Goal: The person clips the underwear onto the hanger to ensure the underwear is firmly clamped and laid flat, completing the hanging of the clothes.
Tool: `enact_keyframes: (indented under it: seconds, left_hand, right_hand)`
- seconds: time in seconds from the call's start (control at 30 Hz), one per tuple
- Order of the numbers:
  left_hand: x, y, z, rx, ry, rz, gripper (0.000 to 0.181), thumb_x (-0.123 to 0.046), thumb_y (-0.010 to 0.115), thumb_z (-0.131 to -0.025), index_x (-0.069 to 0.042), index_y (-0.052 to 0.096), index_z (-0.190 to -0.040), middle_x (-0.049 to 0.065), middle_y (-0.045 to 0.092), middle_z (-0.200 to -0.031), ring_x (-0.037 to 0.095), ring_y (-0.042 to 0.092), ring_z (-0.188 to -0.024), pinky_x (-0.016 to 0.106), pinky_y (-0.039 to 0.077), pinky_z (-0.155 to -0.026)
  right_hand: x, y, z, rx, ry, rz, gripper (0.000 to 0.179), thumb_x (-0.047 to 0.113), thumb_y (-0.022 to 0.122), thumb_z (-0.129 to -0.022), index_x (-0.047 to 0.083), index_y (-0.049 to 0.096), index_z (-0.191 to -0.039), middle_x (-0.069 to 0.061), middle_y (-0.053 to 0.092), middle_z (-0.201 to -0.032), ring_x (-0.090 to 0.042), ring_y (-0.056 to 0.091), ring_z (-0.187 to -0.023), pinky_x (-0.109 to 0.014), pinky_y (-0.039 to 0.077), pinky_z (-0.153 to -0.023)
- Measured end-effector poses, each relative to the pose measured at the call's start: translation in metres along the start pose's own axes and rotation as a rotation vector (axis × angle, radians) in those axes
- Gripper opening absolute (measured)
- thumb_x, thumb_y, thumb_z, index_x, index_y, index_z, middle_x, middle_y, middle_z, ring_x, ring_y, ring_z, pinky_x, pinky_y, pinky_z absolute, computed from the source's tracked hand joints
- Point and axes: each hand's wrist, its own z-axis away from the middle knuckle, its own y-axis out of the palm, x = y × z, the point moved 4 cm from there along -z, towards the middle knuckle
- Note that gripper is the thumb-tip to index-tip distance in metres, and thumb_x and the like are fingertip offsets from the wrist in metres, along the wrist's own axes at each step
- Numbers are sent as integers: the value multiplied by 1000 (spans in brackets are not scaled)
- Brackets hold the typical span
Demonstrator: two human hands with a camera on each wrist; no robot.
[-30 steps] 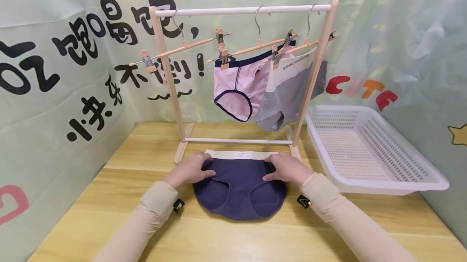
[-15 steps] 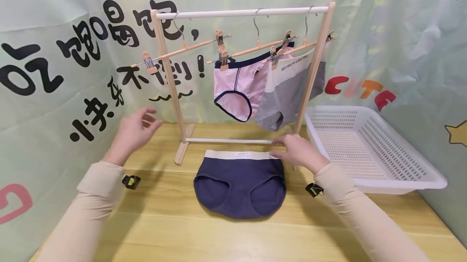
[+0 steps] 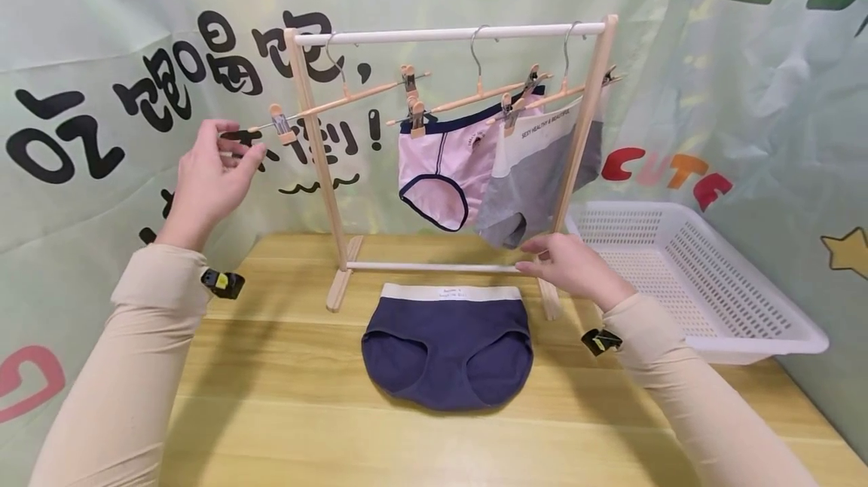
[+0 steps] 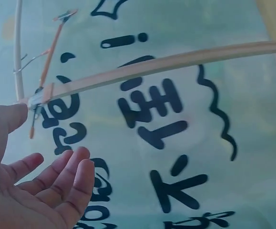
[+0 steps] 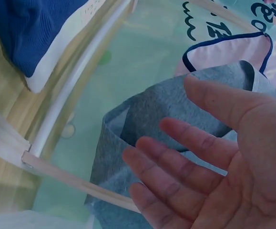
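My left hand point(image 3: 213, 178) is raised beside the left clip of a bare clip hanger point(image 3: 346, 101), its fingers loosely bent and holding nothing. In the left wrist view the palm point(image 4: 37, 200) faces the hanger's end clip point(image 4: 38, 98). My right hand point(image 3: 566, 268) hovers near the rack's right leg, fingers relaxed with nothing in them. Navy underpants point(image 3: 447, 344) with a white waistband lie flat on the table in front of the rack. Pink underpants point(image 3: 441, 163) with navy trim and grey underpants point(image 3: 522, 178) hang from two other clip hangers.
A wooden rack with a white top rail point(image 3: 447, 35) stands at the back of the table point(image 3: 434, 449). To its right sits a white plastic basket point(image 3: 739, 347). A printed curtain point(image 3: 88, 276) encloses the back and sides.
Both hands have let go of the navy underpants. My left hand has moved up and left to the bare hanger's clip; my right hand has moved up and slightly right.
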Motion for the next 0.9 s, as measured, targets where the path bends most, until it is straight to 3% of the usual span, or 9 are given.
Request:
enact_keyframes:
  seconds: [0.23,0.37,0.43,0.53,0.7,0.9]
  left_hand:
    - [-20,1,-24,-6,29,1,72,-62,53,-105,-21,37,-162,16,63,-149,32,65,-128,34,51,-90]
    - [-37,4,-34,-8,96,-7,64,-52,56,-107,-21,43,-161,18,58,-153,35,66,-132,47,56,-102]
    - [-46,6,-38,-9,140,-22,59,-46,57,-108,-19,48,-160,19,57,-150,36,65,-132,54,53,-108]
    - [-58,11,-45,0,202,-71,52,-41,57,-109,-14,56,-154,22,59,-138,37,58,-131,55,44,-110]
    - [-68,19,-54,31,261,-146,41,-34,56,-111,-6,70,-136,25,64,-124,39,51,-124,57,35,-106]
    - [-72,28,-60,80,229,-177,34,-30,57,-112,-6,77,-126,20,72,-113,30,56,-99,41,43,-82]
  right_hand:
    - [-5,-2,3,25,28,-25,43,34,71,-104,3,72,-134,-22,73,-134,-42,73,-119,-59,57,-102]
    - [-8,-2,2,24,18,-32,42,32,72,-104,4,72,-134,-22,73,-134,-42,74,-118,-58,58,-101]
    - [-8,-2,2,25,15,-36,42,32,72,-104,4,72,-134,-23,73,-135,-42,74,-119,-58,58,-101]
    - [-9,-3,2,28,19,-36,42,32,71,-104,4,72,-135,-22,72,-137,-42,74,-119,-58,57,-101]
    - [-11,-3,3,32,24,-39,42,33,71,-105,4,72,-135,-22,72,-137,-41,74,-119,-58,57,-102]
    - [-12,-3,2,34,28,-44,42,35,71,-105,5,72,-134,-23,71,-138,-40,74,-119,-57,57,-102]
